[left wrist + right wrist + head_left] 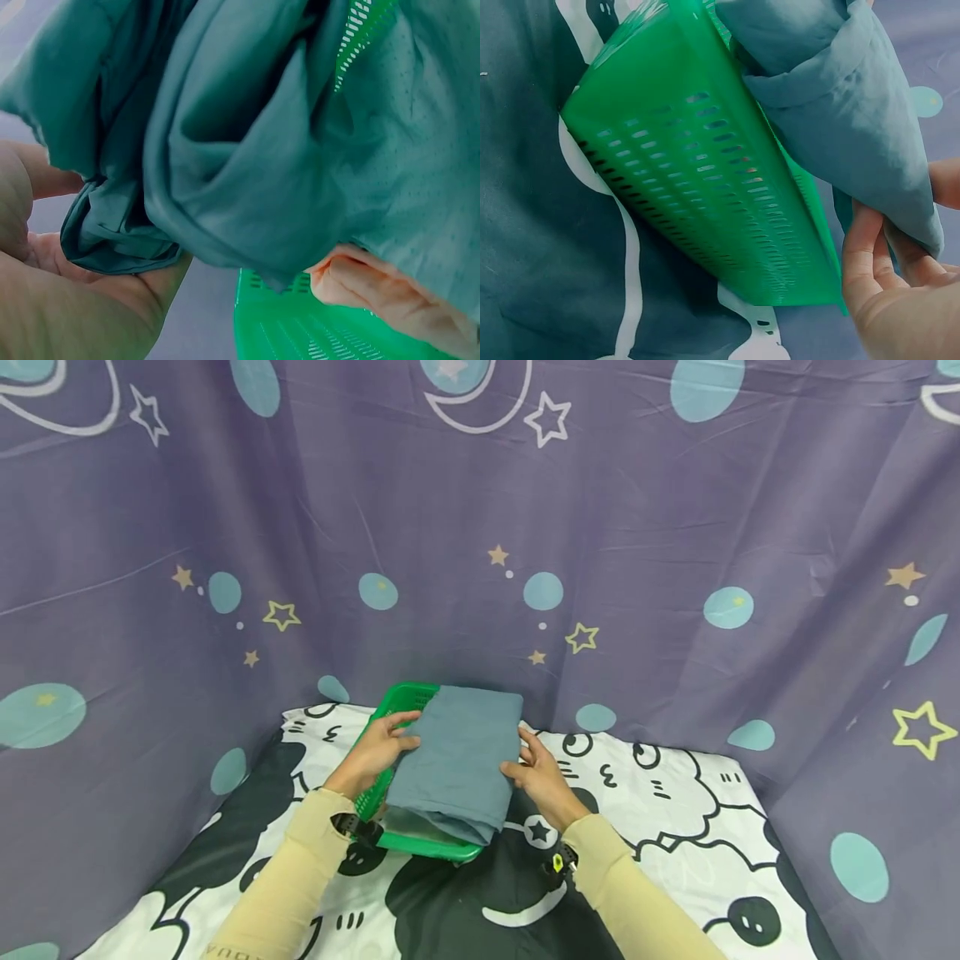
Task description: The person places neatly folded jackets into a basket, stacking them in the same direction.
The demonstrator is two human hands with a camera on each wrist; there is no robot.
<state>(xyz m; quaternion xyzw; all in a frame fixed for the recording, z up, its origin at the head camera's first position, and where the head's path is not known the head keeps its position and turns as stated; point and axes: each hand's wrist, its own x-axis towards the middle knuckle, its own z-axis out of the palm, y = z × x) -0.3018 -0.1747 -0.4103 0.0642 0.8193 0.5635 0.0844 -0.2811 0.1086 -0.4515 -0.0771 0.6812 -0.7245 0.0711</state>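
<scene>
A folded blue-grey piece of cloth (461, 752) lies across the top of a green plastic basket (405, 697). My left hand (377, 750) holds its left edge; in the left wrist view the folds hang in loose layers between thumb and fingers. At the right edge my right hand (543, 777) grips the cloth, fingers underneath and thumb on the other side, as the right wrist view shows. Peach-coloured cloth (390, 296) shows in the basket below the folded piece. Most of the basket's inside is hidden by the blue-grey cloth.
The basket stands on a bed-like surface with a black-and-white cartoon sheet (675, 802). Right behind it hangs a purple curtain (450, 635) with stars and moons, which also closes off both sides.
</scene>
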